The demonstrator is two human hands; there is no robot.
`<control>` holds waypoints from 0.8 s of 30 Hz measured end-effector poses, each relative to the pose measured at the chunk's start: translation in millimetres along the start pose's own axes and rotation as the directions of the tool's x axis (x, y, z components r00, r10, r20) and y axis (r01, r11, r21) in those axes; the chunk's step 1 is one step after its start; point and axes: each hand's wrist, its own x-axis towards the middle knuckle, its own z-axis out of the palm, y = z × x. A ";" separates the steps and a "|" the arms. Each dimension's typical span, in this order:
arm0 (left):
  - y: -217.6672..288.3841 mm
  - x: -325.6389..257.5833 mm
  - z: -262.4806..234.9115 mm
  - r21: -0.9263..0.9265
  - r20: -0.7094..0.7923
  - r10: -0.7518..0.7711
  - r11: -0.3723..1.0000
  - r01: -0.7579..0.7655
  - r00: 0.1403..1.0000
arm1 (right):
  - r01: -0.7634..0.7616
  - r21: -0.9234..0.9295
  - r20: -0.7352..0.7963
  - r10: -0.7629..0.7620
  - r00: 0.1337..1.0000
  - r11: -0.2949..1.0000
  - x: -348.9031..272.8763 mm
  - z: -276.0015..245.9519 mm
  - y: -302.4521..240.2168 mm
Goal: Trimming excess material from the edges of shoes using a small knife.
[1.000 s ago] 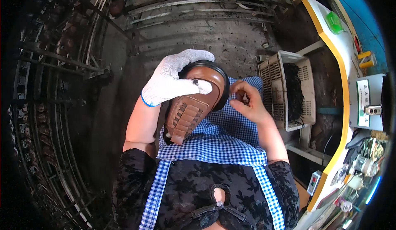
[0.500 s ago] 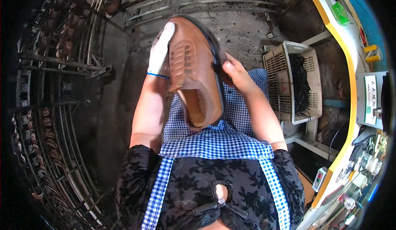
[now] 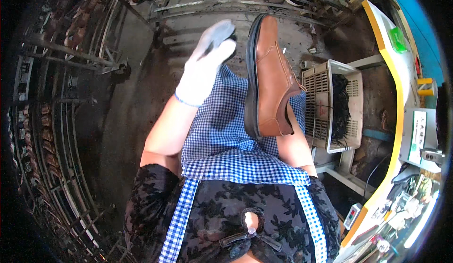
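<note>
A brown leather lace-up shoe [image 3: 273, 81] stands on end in the air before my apron, toe pointing away from me and black sole turned to the left. My right forearm [image 3: 292, 142] runs up behind the shoe and its hand, hidden by the upper, holds it. To the left of the sole is my left hand [image 3: 207, 62] in a white glove with grey-coated fingers. It is apart from the shoe, fingers stretched out and thumb separated, with nothing in it. The blue-and-white checked apron [image 3: 217, 121] covers my lap below both hands.
At the right, a pale plastic crate [image 3: 330, 67] holds black, stringy material. Beyond it curves a white bench with a yellow edge [image 3: 398, 121], bearing a green object [image 3: 398, 40] and small tools. Metal racks [image 3: 75, 58] with shoes line the left and far sides.
My left hand has let go of the shoe and drawn apart from it. The shoe has moved right and turned, from its top facing me to its side and sole edge showing.
</note>
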 end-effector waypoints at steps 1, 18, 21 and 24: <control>-7.3 -14.1 -11.6 0.095 -0.022 0.063 0.994 -0.061 0.998 | -0.007 0.061 -0.008 0.007 1.000 0.998 7.6 4.9 8.4; -98.7 10.3 -129.9 -0.283 -0.148 -0.197 0.947 0.150 0.969 | 0.244 -0.221 0.064 -0.236 0.970 0.944 41.1 -17.8 15.5; -71.7 90.9 -193.8 -0.112 -0.239 -0.216 0.975 0.194 0.947 | 0.079 -0.302 -0.114 -0.118 0.986 0.950 36.5 -54.0 30.6; -18.5 175.1 -180.4 -0.458 -0.376 -0.409 0.862 0.217 0.831 | -0.019 -0.299 -0.192 -0.040 0.981 0.954 25.2 -54.3 31.6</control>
